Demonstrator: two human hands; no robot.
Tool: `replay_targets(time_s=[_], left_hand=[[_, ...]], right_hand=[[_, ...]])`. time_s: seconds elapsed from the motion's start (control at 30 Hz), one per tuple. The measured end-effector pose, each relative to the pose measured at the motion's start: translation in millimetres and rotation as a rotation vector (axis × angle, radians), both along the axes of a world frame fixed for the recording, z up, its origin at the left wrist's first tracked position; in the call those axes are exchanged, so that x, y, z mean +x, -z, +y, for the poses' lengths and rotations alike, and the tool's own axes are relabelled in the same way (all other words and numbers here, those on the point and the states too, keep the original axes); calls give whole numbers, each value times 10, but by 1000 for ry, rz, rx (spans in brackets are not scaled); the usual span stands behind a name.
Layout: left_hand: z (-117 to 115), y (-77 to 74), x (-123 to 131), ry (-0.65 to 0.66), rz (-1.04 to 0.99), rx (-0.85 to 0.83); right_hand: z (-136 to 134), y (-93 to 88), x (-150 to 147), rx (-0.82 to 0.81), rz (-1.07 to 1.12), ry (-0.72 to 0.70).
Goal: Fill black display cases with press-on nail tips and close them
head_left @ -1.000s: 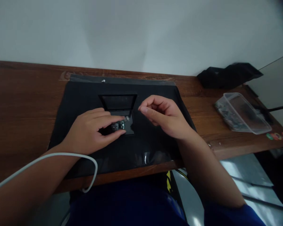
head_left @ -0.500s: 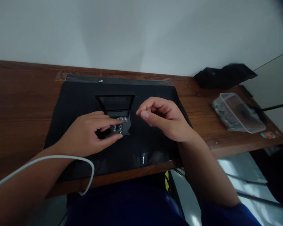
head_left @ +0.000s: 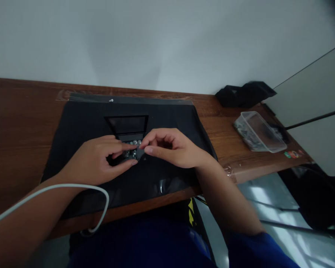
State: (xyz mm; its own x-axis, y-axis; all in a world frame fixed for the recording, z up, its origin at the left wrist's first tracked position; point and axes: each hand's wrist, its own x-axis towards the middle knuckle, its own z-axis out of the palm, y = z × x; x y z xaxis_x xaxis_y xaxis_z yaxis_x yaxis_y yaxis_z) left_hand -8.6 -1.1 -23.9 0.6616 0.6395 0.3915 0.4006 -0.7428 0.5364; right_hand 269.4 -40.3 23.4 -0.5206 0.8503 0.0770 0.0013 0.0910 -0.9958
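A small black case [head_left: 127, 128] lies open on a black mat [head_left: 80, 123], its lid raised toward the wall. Several small shiny round pieces [head_left: 131, 148] sit in its lower half. My left hand [head_left: 96, 160] rests on the mat with thumb and fingers closed around the case's near left side. My right hand [head_left: 171, 147] is at the case's right edge, with thumb and forefinger pinched together just above the pieces. Whether anything is between those fingertips I cannot make out.
The mat covers the middle of a brown wooden table [head_left: 19, 123] against a white wall. A clear plastic tub [head_left: 257, 131] with small parts stands at the right, a black bag [head_left: 244, 93] behind it. A white cable [head_left: 72, 188] loops over my left forearm.
My right hand has moved left and down from beside the case to its right edge, fingers pinching over the pieces. My left hand has stayed on the case. The view has shifted rightwards.
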Motion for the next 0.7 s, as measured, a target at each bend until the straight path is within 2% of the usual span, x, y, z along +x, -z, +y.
replay_targets(time_s=[0.23, 0.5, 0.7], left_hand=[[-10, -35, 15, -7, -15, -23], [94, -150, -200, -55, 49, -4], [128, -150, -178, 15, 120, -15]], right_hand=[[1, -26, 37, 11, 22, 99], [-2, -2, 34, 16, -15, 117], [-49, 63, -12, 49, -141, 116]])
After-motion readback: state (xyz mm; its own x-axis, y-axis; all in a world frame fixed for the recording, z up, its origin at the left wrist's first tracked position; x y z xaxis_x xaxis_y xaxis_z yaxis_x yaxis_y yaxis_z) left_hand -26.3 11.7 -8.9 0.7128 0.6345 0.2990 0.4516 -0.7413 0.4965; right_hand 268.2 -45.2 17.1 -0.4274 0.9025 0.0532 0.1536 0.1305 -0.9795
